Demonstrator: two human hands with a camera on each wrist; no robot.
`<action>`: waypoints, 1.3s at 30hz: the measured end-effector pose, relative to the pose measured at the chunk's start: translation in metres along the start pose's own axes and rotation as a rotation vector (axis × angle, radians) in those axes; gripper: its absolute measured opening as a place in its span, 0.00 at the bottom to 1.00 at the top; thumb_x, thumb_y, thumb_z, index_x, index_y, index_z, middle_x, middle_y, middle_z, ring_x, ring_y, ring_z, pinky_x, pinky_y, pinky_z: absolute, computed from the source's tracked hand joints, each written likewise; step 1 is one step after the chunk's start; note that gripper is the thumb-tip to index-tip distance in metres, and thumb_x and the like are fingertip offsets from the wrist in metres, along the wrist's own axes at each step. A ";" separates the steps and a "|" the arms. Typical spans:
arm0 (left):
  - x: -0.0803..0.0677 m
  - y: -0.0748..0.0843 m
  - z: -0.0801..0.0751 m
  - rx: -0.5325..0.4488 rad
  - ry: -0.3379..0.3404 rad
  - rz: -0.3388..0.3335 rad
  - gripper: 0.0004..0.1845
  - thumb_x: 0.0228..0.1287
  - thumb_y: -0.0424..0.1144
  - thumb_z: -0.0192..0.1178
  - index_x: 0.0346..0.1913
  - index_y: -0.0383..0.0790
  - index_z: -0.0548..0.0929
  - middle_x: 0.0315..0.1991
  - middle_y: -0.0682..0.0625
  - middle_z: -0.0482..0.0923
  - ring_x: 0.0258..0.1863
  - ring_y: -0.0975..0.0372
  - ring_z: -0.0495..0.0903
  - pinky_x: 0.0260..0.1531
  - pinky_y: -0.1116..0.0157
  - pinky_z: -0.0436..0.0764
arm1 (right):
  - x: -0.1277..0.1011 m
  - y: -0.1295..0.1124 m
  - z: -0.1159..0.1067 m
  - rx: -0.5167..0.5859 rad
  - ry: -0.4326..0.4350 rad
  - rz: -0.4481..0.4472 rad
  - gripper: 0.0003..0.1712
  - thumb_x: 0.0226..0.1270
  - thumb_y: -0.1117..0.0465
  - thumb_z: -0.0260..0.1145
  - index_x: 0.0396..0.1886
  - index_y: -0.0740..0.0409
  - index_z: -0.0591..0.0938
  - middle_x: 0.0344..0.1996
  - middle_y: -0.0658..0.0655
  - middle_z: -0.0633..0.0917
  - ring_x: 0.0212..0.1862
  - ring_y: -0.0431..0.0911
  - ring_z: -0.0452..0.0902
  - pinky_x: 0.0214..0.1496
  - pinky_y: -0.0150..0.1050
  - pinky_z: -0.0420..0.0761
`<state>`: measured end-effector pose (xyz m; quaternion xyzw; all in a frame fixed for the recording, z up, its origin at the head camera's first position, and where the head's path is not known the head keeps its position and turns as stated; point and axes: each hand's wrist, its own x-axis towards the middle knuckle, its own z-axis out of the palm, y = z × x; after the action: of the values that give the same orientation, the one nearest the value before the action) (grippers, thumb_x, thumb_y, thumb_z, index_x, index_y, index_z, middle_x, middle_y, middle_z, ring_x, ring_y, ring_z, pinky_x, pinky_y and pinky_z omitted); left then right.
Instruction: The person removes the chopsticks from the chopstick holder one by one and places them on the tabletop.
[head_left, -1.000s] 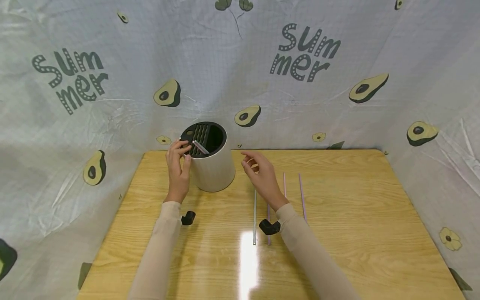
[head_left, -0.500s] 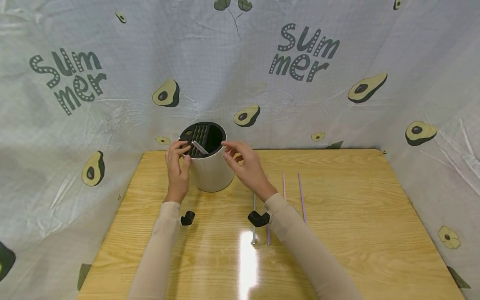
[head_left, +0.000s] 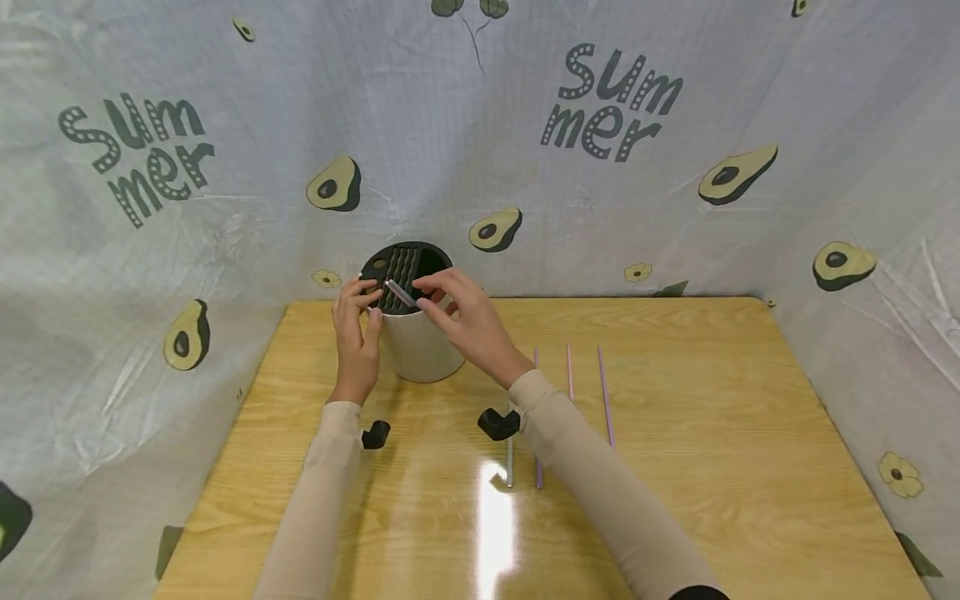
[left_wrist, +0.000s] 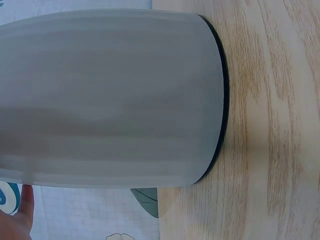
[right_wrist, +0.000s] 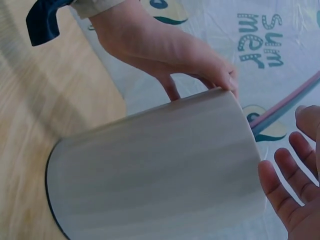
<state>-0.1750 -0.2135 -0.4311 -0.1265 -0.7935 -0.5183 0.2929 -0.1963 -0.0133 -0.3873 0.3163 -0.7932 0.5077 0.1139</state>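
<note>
My left hand point(head_left: 356, 343) grips the upper left side of a white cylindrical holder point(head_left: 422, 350) with a black slotted top. In the right wrist view the left thumb lies at the rim; one of its fingers point(left_wrist: 26, 212) shows against the wall in the left wrist view. Two thin sticks point(head_left: 401, 293), one pink and one blue-grey point(right_wrist: 285, 107), lean out of the holder's mouth. Over the rim's right part, my right hand point(head_left: 474, 323) has thumb and fingers apart, their tips close beside these sticks, nothing between them.
On the wooden table point(head_left: 690, 467), right of the holder, lie a silvery green stick point(head_left: 510, 463), a pink stick point(head_left: 570, 371) and two purple ones, one purple stick point(head_left: 606, 404) outermost. A printed cloth point(head_left: 420, 100) hangs behind and along both sides. The right forearm covers part of the sticks.
My right hand has moved left, from the space beside the holder to above its rim near the leaning sticks. The left hand and the holder have stayed in place.
</note>
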 end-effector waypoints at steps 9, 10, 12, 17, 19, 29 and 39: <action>0.001 0.000 0.000 -0.010 0.006 0.005 0.16 0.76 0.30 0.48 0.60 0.24 0.75 0.70 0.31 0.68 0.79 0.44 0.54 0.72 0.45 0.62 | 0.009 -0.002 0.002 -0.071 -0.050 0.011 0.16 0.78 0.59 0.65 0.61 0.57 0.84 0.54 0.56 0.82 0.49 0.46 0.79 0.47 0.39 0.85; 0.000 0.000 0.000 -0.009 0.006 0.005 0.16 0.76 0.29 0.48 0.60 0.24 0.75 0.70 0.31 0.68 0.79 0.44 0.55 0.72 0.46 0.62 | 0.008 -0.001 0.002 -0.074 -0.051 0.012 0.16 0.77 0.60 0.65 0.61 0.57 0.84 0.54 0.55 0.82 0.49 0.46 0.79 0.46 0.37 0.85; -0.002 0.000 0.000 -0.005 0.006 0.003 0.16 0.76 0.29 0.48 0.60 0.24 0.75 0.70 0.31 0.68 0.79 0.45 0.55 0.71 0.48 0.62 | 0.008 0.000 0.003 -0.080 -0.058 0.014 0.16 0.77 0.60 0.66 0.60 0.56 0.84 0.55 0.55 0.82 0.48 0.46 0.79 0.46 0.35 0.84; -0.002 0.001 -0.001 -0.001 0.015 0.015 0.16 0.76 0.28 0.48 0.60 0.23 0.75 0.69 0.30 0.68 0.78 0.42 0.56 0.67 0.55 0.63 | 0.010 0.002 0.006 -0.095 -0.088 -0.003 0.15 0.78 0.59 0.65 0.59 0.55 0.84 0.56 0.54 0.82 0.49 0.45 0.80 0.48 0.32 0.83; -0.002 0.002 -0.001 -0.004 0.016 0.025 0.16 0.76 0.28 0.48 0.60 0.23 0.75 0.69 0.29 0.68 0.77 0.41 0.56 0.67 0.56 0.63 | 0.011 0.002 0.007 -0.109 -0.093 -0.010 0.13 0.78 0.59 0.65 0.57 0.55 0.84 0.55 0.54 0.82 0.49 0.45 0.80 0.48 0.32 0.83; 0.001 -0.003 0.001 0.007 0.025 0.026 0.16 0.77 0.30 0.47 0.60 0.24 0.75 0.69 0.31 0.68 0.78 0.41 0.55 0.67 0.56 0.63 | 0.016 -0.002 0.009 -0.161 -0.088 -0.002 0.09 0.78 0.59 0.65 0.51 0.54 0.85 0.52 0.53 0.83 0.47 0.45 0.80 0.49 0.33 0.84; 0.001 -0.040 0.002 0.044 0.017 0.035 0.16 0.78 0.35 0.50 0.62 0.35 0.77 0.71 0.41 0.70 0.79 0.50 0.56 0.68 0.54 0.64 | 0.017 -0.002 0.007 -0.181 -0.077 0.009 0.10 0.78 0.59 0.65 0.52 0.55 0.85 0.46 0.53 0.85 0.43 0.43 0.80 0.47 0.32 0.84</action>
<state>-0.1964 -0.2287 -0.4614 -0.1295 -0.7997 -0.4966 0.3116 -0.2073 -0.0267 -0.3803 0.3205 -0.8411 0.4218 0.1093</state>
